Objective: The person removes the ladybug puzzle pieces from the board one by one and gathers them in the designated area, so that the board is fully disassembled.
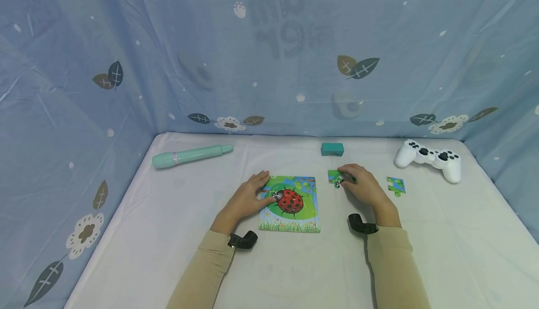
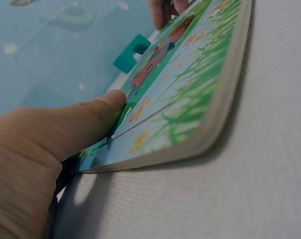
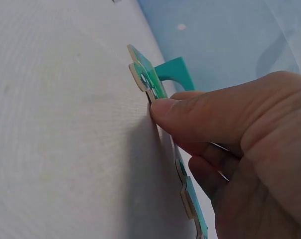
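A square ladybug jigsaw puzzle (image 1: 309,215) lies flat in the middle of the white table. My left hand (image 1: 246,197) rests at its upper left edge; in the left wrist view the straight thumb (image 2: 98,112) lies on top of the board, and the other fingers are mostly hidden. Right of the puzzle, my right hand (image 1: 362,185) pinches a green puzzle piece (image 1: 333,175) between thumb and fingers. The right wrist view shows this puzzle piece (image 3: 146,74) tilted, with the thumb at its near edge. A second puzzle piece (image 1: 396,185) lies to the right of that hand.
Behind the right hand stands a teal arch-shaped block (image 1: 332,149). A white game controller (image 1: 429,157) lies at the back right, a pale green microphone-like stick (image 1: 192,155) at the back left. Blue patterned cloth (image 1: 269,66) rises along the table's back and sides.
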Demonstrator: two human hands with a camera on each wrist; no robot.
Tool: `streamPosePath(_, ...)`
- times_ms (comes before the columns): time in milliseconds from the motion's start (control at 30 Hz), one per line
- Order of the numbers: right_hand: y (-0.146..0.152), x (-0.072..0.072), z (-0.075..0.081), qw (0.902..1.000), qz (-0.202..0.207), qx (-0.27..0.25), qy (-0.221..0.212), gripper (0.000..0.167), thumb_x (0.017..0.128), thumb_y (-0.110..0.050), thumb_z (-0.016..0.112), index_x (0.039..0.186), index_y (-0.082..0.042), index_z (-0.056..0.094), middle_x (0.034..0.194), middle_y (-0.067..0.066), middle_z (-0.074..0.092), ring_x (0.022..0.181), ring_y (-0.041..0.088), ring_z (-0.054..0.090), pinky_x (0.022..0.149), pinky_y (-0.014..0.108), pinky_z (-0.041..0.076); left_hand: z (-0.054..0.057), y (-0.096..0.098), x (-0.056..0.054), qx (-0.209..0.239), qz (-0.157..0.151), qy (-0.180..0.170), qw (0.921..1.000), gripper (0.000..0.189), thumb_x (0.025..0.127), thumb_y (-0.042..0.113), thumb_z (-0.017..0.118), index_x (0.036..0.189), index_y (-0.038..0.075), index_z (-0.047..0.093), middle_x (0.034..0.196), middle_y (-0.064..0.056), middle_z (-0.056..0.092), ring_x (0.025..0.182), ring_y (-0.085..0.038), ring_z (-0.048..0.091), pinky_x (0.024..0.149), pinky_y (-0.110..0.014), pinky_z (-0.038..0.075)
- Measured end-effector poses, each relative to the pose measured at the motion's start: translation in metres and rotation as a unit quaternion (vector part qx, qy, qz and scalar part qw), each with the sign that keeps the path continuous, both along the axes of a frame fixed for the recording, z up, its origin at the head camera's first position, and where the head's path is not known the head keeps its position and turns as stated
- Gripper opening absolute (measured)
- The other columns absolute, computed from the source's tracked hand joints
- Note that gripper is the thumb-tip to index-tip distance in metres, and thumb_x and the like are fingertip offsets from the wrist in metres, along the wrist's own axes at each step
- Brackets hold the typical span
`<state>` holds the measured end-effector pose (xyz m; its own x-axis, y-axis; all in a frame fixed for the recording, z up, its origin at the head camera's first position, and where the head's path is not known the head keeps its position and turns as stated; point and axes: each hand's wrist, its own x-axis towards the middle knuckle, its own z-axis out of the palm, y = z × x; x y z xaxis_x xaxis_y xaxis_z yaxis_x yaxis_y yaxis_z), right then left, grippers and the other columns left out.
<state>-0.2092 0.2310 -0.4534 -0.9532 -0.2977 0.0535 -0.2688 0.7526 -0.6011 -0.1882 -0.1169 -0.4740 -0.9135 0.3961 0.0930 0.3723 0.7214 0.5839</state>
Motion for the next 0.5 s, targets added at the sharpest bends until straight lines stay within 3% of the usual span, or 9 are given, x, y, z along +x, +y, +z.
streamPosePath(233,0.0010,-0.0012,-0.0020,1.0000,-0.004,0.003,-0.001,0.040,0.090,-0.005,0.060,0.129,0.004,0.053,0.133,0.026,0.049,0.126,0.045,0.041,0.104,0.060,0.035,-0.0019,-0.0001,-0.0006,0.001,0.001,0.002,1.0000,0.077,0.082,0.045,0.071,0.142,0.005,0.043,0.151,-0.007,0.038,0.141,-0.030,0.030,0.117,-0.045,0.027)
streamPosePath(500,-0.0013,0.0018,0.0042,0.9990,-0.013,-0.037,-0.020,0.046,0.093,-0.012,0.058,0.136,0.000,0.047,0.140,0.023,0.044,0.129,0.044,0.039,0.104,0.061,0.036,-0.0019,0.0000,-0.0005,-0.002,-0.001,0.002,1.0000,0.078,0.082,0.045,0.071,0.143,0.005,0.042,0.152,-0.006,0.036,0.142,-0.028,0.028,0.117,-0.044,0.027)
